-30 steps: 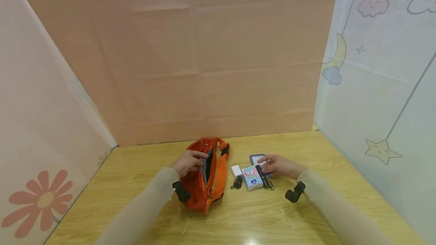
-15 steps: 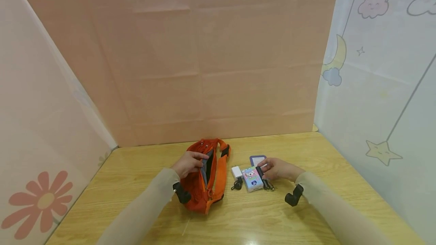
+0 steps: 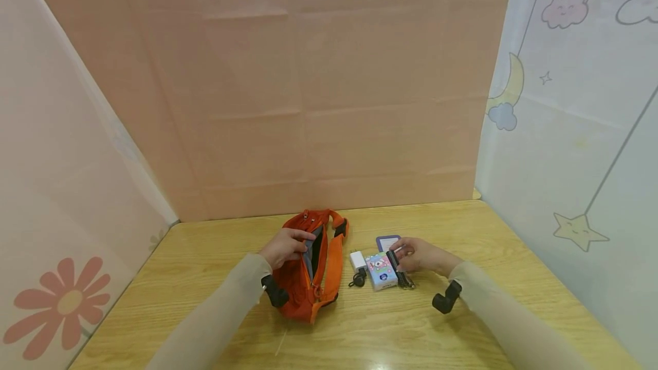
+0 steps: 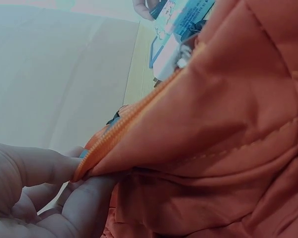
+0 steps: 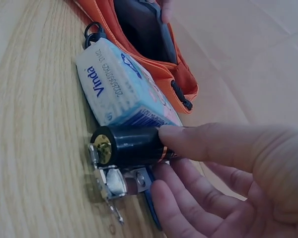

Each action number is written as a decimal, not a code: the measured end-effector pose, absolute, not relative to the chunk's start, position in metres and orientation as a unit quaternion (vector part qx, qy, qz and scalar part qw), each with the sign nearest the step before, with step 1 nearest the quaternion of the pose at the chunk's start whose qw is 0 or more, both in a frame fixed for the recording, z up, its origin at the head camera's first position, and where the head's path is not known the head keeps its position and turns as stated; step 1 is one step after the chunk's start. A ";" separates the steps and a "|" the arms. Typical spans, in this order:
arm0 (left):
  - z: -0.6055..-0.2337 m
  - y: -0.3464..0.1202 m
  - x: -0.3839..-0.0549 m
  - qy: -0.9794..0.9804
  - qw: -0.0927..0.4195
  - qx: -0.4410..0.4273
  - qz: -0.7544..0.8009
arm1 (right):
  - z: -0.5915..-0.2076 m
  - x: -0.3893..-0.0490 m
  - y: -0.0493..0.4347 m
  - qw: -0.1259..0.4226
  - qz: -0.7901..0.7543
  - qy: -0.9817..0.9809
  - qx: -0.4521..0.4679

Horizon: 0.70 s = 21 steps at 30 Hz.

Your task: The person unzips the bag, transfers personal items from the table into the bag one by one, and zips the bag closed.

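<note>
My left hand [image 3: 283, 246] pinches the zippered edge of an orange waist bag [image 4: 188, 129] between thumb and fingers, spreading its mouth. Inside, the grey lining [image 5: 154, 29] shows in the right wrist view. My right hand [image 3: 424, 256] holds a black tube [image 5: 134, 146] with a gold end, thumb on top and fingers underneath. A tissue pack [image 5: 102, 84] marked Vinda lies right beside the tube. Under it are a metal clip [image 5: 114, 183] and the blue edge of a card holder [image 3: 386, 238], partly hidden by the right hand.
Between bag and tissue pack lie a white charger plug [image 3: 357, 260] and a small black item with a loop [image 3: 358, 277]. The bag's orange strap [image 3: 334, 267] with a black buckle runs along its right side. A cloth backdrop [image 3: 329, 101] rises behind the wooden table [image 3: 216, 301].
My right hand has moved slightly down and left, and its fingers have come round the black tube. The left hand keeps its hold on the bag's edge.
</note>
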<state>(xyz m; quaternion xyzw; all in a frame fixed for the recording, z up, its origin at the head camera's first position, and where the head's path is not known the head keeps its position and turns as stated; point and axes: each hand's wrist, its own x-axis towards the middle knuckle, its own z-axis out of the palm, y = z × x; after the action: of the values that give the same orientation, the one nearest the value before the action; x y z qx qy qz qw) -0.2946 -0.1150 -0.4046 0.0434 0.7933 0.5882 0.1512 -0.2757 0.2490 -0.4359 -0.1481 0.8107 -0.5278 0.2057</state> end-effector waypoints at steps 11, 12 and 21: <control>-0.405 -0.115 -0.296 0.793 0.151 0.046 0.588 | -0.442 -0.272 0.260 0.205 -0.585 0.770 -0.151; -0.405 -0.115 -0.296 0.793 0.152 0.046 0.589 | -0.442 -0.272 0.260 0.208 -0.592 0.765 -0.146; -0.404 -0.115 -0.296 0.792 0.154 0.041 0.589 | -0.443 -0.276 0.267 0.260 -0.684 0.660 -0.167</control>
<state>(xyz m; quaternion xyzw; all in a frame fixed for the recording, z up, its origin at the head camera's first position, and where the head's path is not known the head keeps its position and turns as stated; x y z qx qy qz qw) -0.2955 -0.1152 -0.4041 0.0414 0.7921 0.5892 0.1541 -0.2761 0.2667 -0.4425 -0.1673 0.6602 -0.6844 0.2604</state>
